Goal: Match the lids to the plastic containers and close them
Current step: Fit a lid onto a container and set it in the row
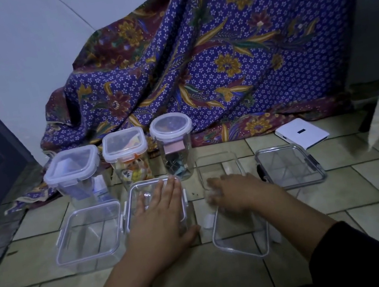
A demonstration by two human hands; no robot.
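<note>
The left hand [163, 213] lies flat, fingers together, pressing a lid onto the square container [156, 207], likely to seat it. Just right of that container, the right hand [232, 192] (blurred; grip unclear) touches a loose lid [239, 233].
</note>
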